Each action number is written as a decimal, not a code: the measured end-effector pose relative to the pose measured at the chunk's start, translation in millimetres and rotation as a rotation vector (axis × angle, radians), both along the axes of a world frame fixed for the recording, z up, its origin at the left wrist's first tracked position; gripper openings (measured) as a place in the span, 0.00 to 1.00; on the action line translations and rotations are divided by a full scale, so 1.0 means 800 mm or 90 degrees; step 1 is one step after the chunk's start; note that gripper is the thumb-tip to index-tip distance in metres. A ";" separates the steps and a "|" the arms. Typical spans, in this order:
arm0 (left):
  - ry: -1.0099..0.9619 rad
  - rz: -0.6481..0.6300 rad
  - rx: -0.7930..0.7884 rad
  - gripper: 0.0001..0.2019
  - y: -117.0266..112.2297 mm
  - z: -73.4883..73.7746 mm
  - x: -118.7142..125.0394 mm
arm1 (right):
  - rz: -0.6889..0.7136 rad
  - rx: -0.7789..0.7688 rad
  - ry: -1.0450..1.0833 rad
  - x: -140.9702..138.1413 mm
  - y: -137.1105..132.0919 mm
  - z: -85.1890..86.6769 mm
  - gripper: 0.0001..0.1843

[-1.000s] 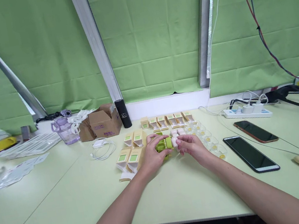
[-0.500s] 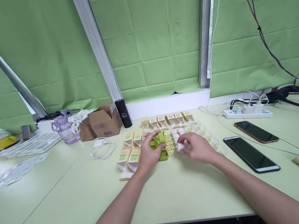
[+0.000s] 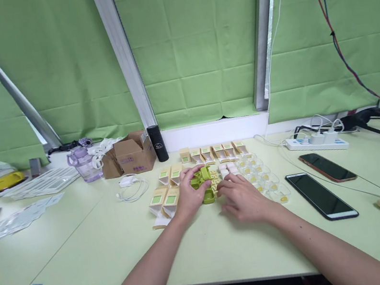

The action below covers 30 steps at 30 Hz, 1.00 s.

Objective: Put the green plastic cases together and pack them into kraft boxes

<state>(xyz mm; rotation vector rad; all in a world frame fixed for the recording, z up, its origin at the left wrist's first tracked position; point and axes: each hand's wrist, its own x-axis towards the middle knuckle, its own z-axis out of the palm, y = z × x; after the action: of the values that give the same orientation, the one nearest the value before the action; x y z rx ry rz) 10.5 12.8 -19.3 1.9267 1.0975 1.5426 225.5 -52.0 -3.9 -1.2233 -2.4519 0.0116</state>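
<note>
**Green pieces in hand among rows of small cartons**

While the right hand (image 3: 243,197) lies low over the table (image 3: 83,248) with its fingers spread and loose, holding nothing that shows, the left hand (image 3: 189,193) is curled around a small bright-green plastic piece (image 3: 203,175) — thumb on the near side, fingers over the top. The piece is glossy, blocky and rounded at the corners; a second green piece (image 3: 208,197) sits just below it, touching the left thumb. Both are at the middle of the table, between the two hands.

Just left of them stand small tan cartons (image 3: 165,200) with green labels, their flaps open; what is inside cannot be told. A further row of the same cartons (image 3: 213,152) lines the far side. To the right runs a line of clear plastic cups (image 3: 269,182), each with a small yellow item in it. Farther left, an open brown cardboard box (image 3: 133,154) stands beside a lilac water jug (image 3: 82,165).
</note>
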 end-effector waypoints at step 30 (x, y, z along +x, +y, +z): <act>-0.126 -0.228 -0.150 0.27 -0.007 0.006 0.009 | -0.010 -0.155 0.846 0.000 0.030 -0.006 0.15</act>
<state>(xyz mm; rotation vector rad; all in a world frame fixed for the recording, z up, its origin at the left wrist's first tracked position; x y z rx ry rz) 17.3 7.2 -14.7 1.6637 0.7615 1.3091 225.4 -28.0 -8.6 -0.8373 -1.2698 0.8412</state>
